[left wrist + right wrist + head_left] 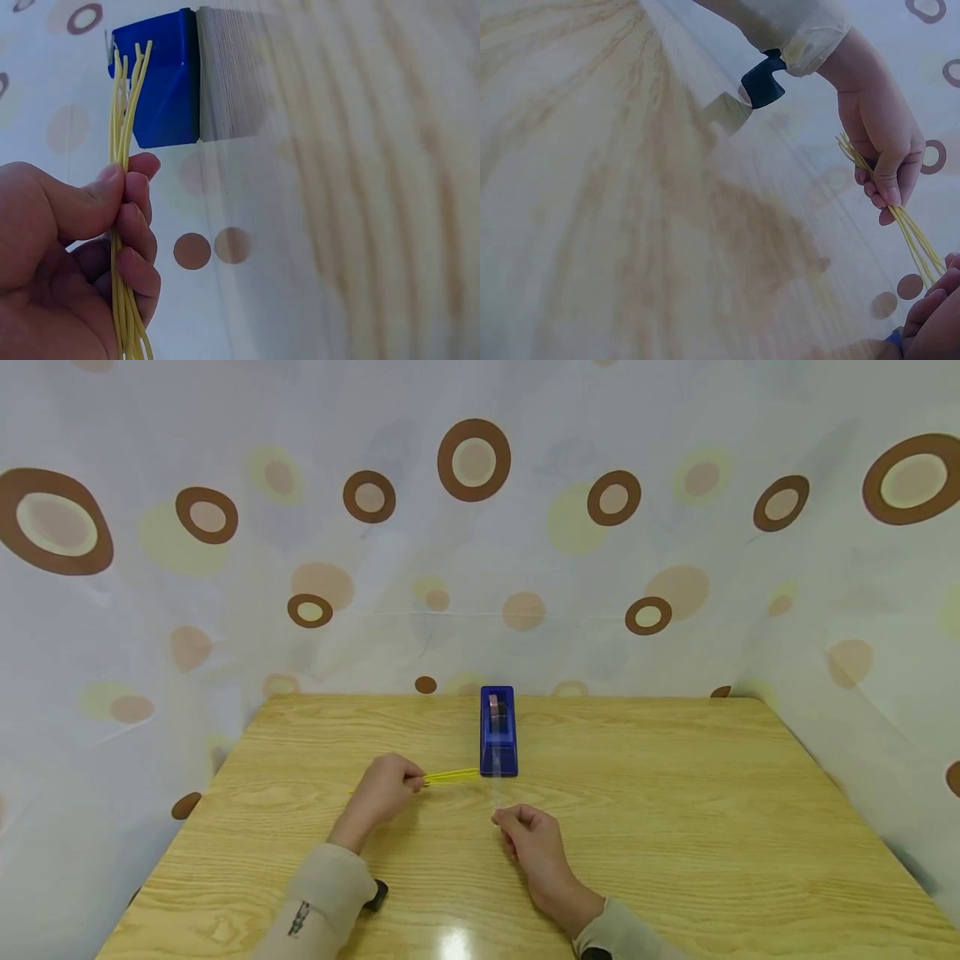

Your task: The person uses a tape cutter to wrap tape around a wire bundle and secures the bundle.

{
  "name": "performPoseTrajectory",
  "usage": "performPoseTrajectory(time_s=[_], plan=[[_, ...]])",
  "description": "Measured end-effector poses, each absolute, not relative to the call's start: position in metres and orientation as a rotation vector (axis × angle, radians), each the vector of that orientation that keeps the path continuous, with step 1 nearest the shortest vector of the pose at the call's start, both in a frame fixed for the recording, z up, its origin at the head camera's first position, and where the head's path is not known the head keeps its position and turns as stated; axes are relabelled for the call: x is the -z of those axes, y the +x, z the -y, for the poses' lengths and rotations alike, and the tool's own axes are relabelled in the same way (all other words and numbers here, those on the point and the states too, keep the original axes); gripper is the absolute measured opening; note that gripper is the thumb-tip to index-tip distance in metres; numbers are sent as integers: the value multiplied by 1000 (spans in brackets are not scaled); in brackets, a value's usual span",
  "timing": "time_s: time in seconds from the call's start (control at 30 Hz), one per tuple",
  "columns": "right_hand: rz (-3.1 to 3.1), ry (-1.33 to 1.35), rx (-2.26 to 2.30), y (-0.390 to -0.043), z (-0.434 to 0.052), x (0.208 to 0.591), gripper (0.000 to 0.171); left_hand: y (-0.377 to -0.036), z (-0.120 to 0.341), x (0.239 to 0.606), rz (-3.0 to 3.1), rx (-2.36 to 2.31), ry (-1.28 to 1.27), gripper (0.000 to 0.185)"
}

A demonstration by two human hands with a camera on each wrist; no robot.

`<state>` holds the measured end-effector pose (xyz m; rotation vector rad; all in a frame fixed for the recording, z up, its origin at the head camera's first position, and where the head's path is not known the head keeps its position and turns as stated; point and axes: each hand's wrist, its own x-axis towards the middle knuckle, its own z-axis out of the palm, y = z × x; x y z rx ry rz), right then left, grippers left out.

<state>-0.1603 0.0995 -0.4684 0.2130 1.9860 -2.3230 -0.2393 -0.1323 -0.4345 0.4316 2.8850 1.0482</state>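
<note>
Blue tape dispenser (507, 739) at 12 o'clock, probably heaviest, grab low. Yellow wires (452, 776) toward its 8 o'clock, left hand (388, 785) curled round them: likely light, bendy, hold mid-bundle. Clear tape (497, 789) at dispenser's 6 o'clock, end pinched by right hand (537, 853): likely limp, sticky.

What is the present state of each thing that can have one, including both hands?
Blue tape dispenser: standing upright on the table.
Clear tape strip: pulled out beyond the dispenser's near end.
Yellow strands: bundled together, raised at one end beyond the fingers in the left wrist view.
Left hand: gripping the strands.
Right hand: pinching the strip's end.
</note>
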Motion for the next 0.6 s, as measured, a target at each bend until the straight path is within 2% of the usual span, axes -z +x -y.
performPoseTrajectory(time_s=[0.6], plan=[[-1983, 230, 2337, -162, -99, 469, 17, -242, 104, 434, -2828, -1013, 531, 17]])
